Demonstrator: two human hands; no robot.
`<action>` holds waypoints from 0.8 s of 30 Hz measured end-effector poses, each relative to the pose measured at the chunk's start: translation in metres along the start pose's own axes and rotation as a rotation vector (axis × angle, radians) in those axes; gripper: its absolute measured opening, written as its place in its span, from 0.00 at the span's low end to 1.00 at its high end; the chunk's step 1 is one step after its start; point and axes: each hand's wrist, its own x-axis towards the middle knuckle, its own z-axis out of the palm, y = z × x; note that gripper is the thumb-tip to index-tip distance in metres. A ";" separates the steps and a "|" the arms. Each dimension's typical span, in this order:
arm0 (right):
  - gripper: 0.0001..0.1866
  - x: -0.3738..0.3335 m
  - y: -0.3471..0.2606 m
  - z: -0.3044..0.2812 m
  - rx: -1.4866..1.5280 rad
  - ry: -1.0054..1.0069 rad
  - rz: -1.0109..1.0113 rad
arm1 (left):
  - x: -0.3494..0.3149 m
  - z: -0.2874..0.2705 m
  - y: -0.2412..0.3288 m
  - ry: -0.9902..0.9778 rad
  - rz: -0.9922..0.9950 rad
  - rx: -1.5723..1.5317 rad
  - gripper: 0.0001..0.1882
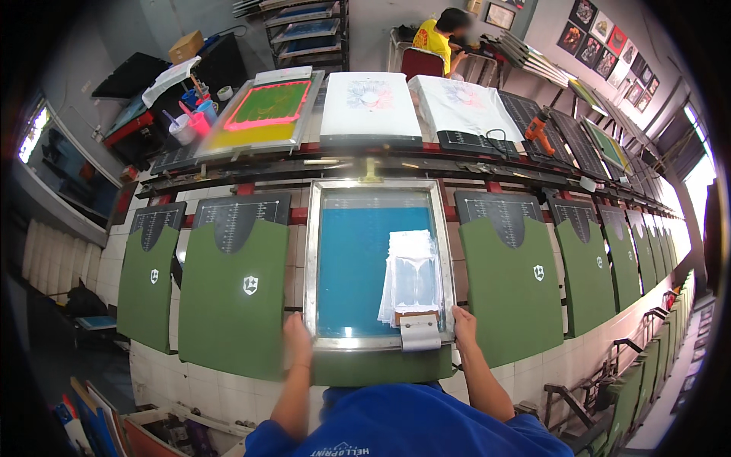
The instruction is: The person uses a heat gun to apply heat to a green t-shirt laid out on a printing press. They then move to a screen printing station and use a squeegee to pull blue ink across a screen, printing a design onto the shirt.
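A screen-printing frame with a metal rim and blue mesh lies in front of me, over a green shirt whose lower end shows below it. My left hand is closed at the frame's lower left corner, slightly blurred. At the lower right side, my right hand grips the rim, fingers partly hidden. White ink covers a patch on the right of the mesh. Below that patch a squeegee rests against the frame's near edge, neither hand touching it.
Green shirts on dark boards stand left and right. Across the rail are a pink-inked screen, printed white shirts, an orange heat gun and ink containers. A person in yellow sits at the back.
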 end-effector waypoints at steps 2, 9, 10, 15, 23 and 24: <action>0.15 0.001 0.000 0.003 0.004 0.012 0.006 | -0.003 -0.002 0.008 0.014 -0.037 -0.011 0.21; 0.20 -0.008 -0.007 0.008 -0.031 -0.099 -0.084 | -0.006 -0.006 0.014 0.205 0.112 -0.017 0.15; 0.21 -0.012 -0.008 0.009 -0.026 -0.099 -0.128 | -0.010 -0.008 0.017 0.236 0.145 -0.016 0.14; 0.23 -0.013 0.005 0.004 0.113 -0.014 -0.165 | -0.048 -0.023 0.039 0.222 0.304 0.164 0.12; 0.19 -0.023 -0.017 0.012 -0.443 0.099 -0.478 | -0.151 0.040 0.063 -0.758 -0.401 -0.269 0.12; 0.19 -0.038 -0.033 0.014 -0.604 0.067 -0.592 | -0.157 0.050 0.062 -0.850 -0.494 -0.269 0.12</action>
